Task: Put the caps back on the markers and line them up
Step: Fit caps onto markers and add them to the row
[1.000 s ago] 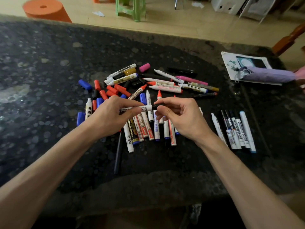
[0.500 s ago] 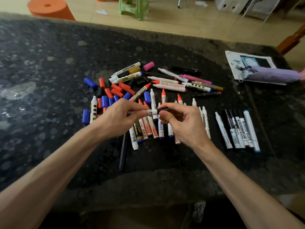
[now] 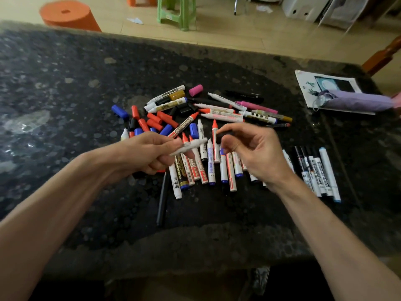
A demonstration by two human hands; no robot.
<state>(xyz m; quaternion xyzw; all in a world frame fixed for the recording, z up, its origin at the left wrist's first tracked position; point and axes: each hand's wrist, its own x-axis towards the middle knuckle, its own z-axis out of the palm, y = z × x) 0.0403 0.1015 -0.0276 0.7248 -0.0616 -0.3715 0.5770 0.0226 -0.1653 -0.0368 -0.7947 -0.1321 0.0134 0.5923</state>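
My left hand [image 3: 149, 153] grips a white marker [image 3: 191, 146] with its bare tip pointing right; the marker is blurred. My right hand [image 3: 258, 157] pinches a black cap [image 3: 225, 134] between thumb and forefinger, a short gap to the right of that tip. Under both hands lie several uncapped markers [image 3: 208, 168] side by side. A row of markers [image 3: 319, 170] lies lined up at the right. Loose red and blue caps [image 3: 152, 122] sit at the left, and more uncapped markers [image 3: 221, 114] lie jumbled behind.
A long black pen [image 3: 162, 198] lies near the front of the dark stone table [image 3: 65, 94]. A printed sheet [image 3: 308, 83] with a purple pouch [image 3: 355, 101] on it lies at the far right. An orange stool [image 3: 67, 15] and a green stool [image 3: 175, 9] stand on the floor beyond.
My hands have moved apart: the black cap, earlier at the marker's right end, is now separate in my right hand. The marker has tilted, tip upward.
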